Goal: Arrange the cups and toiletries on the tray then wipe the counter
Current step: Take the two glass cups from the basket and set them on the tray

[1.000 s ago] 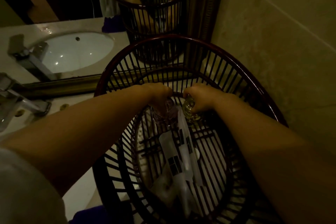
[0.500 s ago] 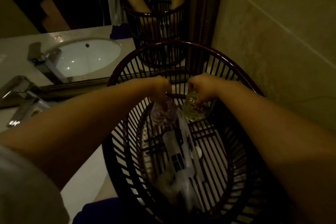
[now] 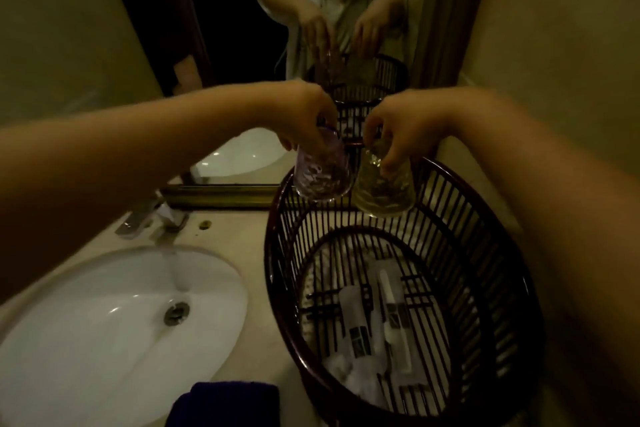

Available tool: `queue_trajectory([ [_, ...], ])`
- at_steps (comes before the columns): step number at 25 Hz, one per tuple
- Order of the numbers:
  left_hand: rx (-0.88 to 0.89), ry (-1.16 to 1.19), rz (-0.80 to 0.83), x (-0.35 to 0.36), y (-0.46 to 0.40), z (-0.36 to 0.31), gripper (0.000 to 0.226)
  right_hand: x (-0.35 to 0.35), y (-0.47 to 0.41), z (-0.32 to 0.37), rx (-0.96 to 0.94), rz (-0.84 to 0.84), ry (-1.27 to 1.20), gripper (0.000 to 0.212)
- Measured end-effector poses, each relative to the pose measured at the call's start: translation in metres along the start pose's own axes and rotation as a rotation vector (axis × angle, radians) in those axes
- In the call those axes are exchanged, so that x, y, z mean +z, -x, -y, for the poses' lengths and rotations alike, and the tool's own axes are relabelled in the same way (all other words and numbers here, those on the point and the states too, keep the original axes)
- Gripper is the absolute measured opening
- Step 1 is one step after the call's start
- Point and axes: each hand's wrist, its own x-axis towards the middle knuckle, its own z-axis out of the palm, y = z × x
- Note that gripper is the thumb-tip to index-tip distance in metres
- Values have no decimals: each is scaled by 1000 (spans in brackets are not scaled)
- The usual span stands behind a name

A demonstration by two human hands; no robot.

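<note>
My left hand point(image 3: 304, 114) grips a purple textured glass cup point(image 3: 322, 173) from above. My right hand point(image 3: 401, 128) grips a yellowish textured glass cup point(image 3: 382, 189) the same way. Both cups hang side by side in the air over the far rim of a dark slatted basket tray point(image 3: 277, 239) on the counter. Inside the basket lie white wrapped toiletry packets point(image 3: 356, 319) and a slim white toothbrush pack point(image 3: 393, 308), with crumpled clear wrapping point(image 3: 360, 378) at the near end.
A white oval sink point(image 3: 104, 322) with a drain lies to the left, with a chrome faucet point(image 3: 152, 215) behind it. A dark blue cloth point(image 3: 225, 404) sits at the near counter edge. A mirror stands behind and a tiled wall point(image 3: 554, 45) rises close on the right.
Both hands have lifted the two cups up out of the basket to above its far rim. The view has pulled back, and the sink shows on the left.
</note>
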Motion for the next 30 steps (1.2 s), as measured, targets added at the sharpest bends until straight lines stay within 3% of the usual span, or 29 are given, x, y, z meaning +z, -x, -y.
queue_trajectory([
  [6, -118, -9, -90, -48, 84, 21, 63, -48, 32, 73, -176, -50, 60, 52],
  [14, -264, 63, -136, -28, 194, 88, 54, -38, 40, 187, -377, -44, 133, 53],
  [30, -585, 244, -181, 142, 499, 306, 55, 167, 9, 472, -594, -94, -153, 52],
])
